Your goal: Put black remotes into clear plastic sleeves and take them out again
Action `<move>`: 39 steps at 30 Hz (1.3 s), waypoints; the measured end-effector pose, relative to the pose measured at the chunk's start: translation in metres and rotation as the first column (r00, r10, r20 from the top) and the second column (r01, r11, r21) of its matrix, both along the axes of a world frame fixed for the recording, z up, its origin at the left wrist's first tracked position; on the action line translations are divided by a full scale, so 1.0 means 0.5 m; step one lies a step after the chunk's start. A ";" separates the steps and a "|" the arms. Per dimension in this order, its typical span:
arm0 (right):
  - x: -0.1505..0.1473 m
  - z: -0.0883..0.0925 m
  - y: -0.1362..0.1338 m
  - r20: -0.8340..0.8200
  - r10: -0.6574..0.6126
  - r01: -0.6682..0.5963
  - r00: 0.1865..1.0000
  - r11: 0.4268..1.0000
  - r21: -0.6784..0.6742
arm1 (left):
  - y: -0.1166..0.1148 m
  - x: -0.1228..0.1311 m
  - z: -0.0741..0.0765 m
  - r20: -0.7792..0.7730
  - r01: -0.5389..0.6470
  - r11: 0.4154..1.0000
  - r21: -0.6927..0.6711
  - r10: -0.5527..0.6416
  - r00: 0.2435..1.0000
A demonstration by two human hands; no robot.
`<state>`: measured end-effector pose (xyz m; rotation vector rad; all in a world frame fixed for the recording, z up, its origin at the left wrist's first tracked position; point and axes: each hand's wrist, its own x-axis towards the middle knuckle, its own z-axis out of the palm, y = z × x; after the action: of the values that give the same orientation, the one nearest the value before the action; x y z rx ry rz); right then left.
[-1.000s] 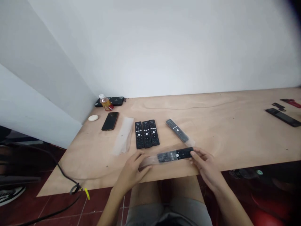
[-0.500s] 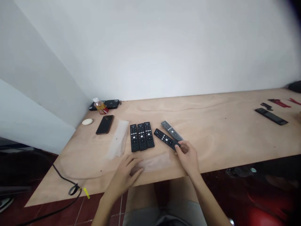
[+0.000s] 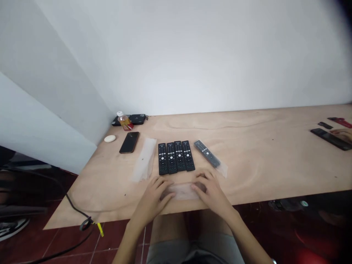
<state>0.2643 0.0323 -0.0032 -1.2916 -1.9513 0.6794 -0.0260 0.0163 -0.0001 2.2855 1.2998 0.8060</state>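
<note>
My left hand [image 3: 152,200] and my right hand [image 3: 209,192] both rest on a clear plastic sleeve [image 3: 183,191], with fingers over its two ends, near the table's front edge. Nothing shows inside it. Just beyond my hands, several black remote controls [image 3: 176,157] lie side by side, upright and touching. To their right, a grey-black remote [image 3: 206,153] lies tilted inside another clear sleeve [image 3: 222,169]. A third flat sleeve [image 3: 144,159] lies left of the row.
A black smartphone [image 3: 129,142], a white oval bar [image 3: 110,138], a bottle of amber liquid [image 3: 123,120] and a black box [image 3: 136,118] sit at the plywood table's [image 3: 247,161] back left. At far right, another person's hand [image 3: 342,134] rests on a dark slab [image 3: 327,138].
The loose remote from my right hand now lies in the row at its right end. My right hand has moved left onto the sleeve, beside my left hand. The other person's hand has appeared at right.
</note>
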 end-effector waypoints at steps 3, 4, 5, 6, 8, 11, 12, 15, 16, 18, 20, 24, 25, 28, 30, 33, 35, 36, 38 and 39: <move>0.031 -0.002 -0.018 -0.049 0.024 -0.026 0.999 0.998 -0.055 | 0.002 -0.003 0.004 0.008 -0.055 0.998 -0.020 0.055 0.998; 0.044 0.000 -0.020 -0.093 0.016 -0.025 0.996 0.995 -0.092 | 0.003 -0.006 0.006 0.028 -0.066 0.997 -0.034 0.067 0.997; 0.058 0.003 -0.021 -0.140 0.008 -0.029 0.990 0.989 -0.143 | 0.004 -0.011 0.008 0.058 -0.071 0.996 -0.054 0.074 0.996; 0.072 0.006 -0.022 -0.181 0.001 -0.039 0.984 0.978 -0.205 | 0.004 -0.016 0.009 0.094 -0.070 0.994 -0.084 0.077 0.993; 0.097 0.015 -0.025 -0.238 -0.016 -0.064 0.971 0.944 -0.323 | 0.004 -0.024 0.009 0.189 -0.075 0.984 -0.160 0.105 0.976; 0.108 0.024 -0.028 -0.332 -0.076 -0.070 0.940 0.911 -0.407 | 0.000 -0.015 0.002 0.450 -0.152 0.955 -0.256 0.257 0.855; 0.100 0.025 -0.030 -0.384 -0.123 -0.055 0.915 0.906 -0.421 | -0.003 -0.003 -0.002 0.556 -0.170 0.943 -0.284 0.307 0.772; 0.038 0.018 -0.041 -0.550 -0.263 -0.001 0.793 0.902 -0.432 | -0.012 0.057 -0.014 0.779 -0.063 0.934 -0.352 0.330 0.534; 0.010 0.014 -0.047 -0.591 -0.284 0.010 0.755 0.906 -0.422 | -0.015 0.081 -0.016 0.807 -0.004 0.930 -0.368 0.322 0.495; -0.044 0.006 -0.061 -0.627 -0.291 0.013 0.723 0.913 -0.409 | -0.019 0.118 -0.013 0.807 0.016 0.908 -0.418 0.363 0.466; -0.077 0.003 -0.070 -0.616 -0.234 -0.032 0.752 0.921 -0.389 | -0.016 0.127 0.002 0.769 -0.061 0.880 -0.472 0.444 0.460; -0.042 0.009 -0.033 -0.434 -0.136 0.069 0.891 0.984 -0.167 | 0.024 0.039 0.057 0.709 -0.248 0.842 -0.478 0.537 0.457; -0.018 0.010 -0.011 -0.346 -0.148 0.136 0.926 0.989 -0.059 | 0.041 0.004 0.071 0.706 -0.293 0.846 -0.446 0.533 0.466; 0.059 0.003 0.057 -0.009 -0.315 0.312 0.949 0.934 0.173 | 0.106 -0.094 0.093 0.631 -0.406 0.858 -0.315 0.509 0.585; 0.098 -0.012 0.088 0.146 -0.353 0.321 0.924 0.925 0.206 | 0.151 -0.136 0.085 0.434 -0.504 0.827 -0.250 0.561 0.705; 0.147 -0.037 0.096 0.193 -0.306 0.272 0.932 0.944 0.186 | 0.198 -0.159 0.058 0.183 -0.615 0.773 -0.155 0.634 0.751; 0.189 -0.047 0.077 0.137 -0.267 0.245 0.954 0.956 0.162 | 0.207 -0.159 0.043 0.134 -0.655 0.749 -0.101 0.663 0.737; 0.215 -0.048 0.063 0.101 -0.244 0.229 0.964 0.963 0.141 | 0.204 -0.156 0.040 0.118 -0.668 0.741 -0.072 0.671 0.732; 0.274 -0.042 0.027 0.038 -0.175 0.172 0.984 0.982 0.074 | 0.186 -0.148 0.045 0.101 -0.683 0.730 -0.009 0.680 0.726; 0.304 -0.035 0.009 0.002 -0.132 0.132 0.991 0.991 0.032 | 0.172 -0.142 0.051 0.104 -0.685 0.727 0.047 0.678 0.728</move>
<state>0.4162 0.0367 -0.0207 -1.3899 -1.8534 0.5790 -0.0971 0.1025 0.0252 1.7654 2.1494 1.1788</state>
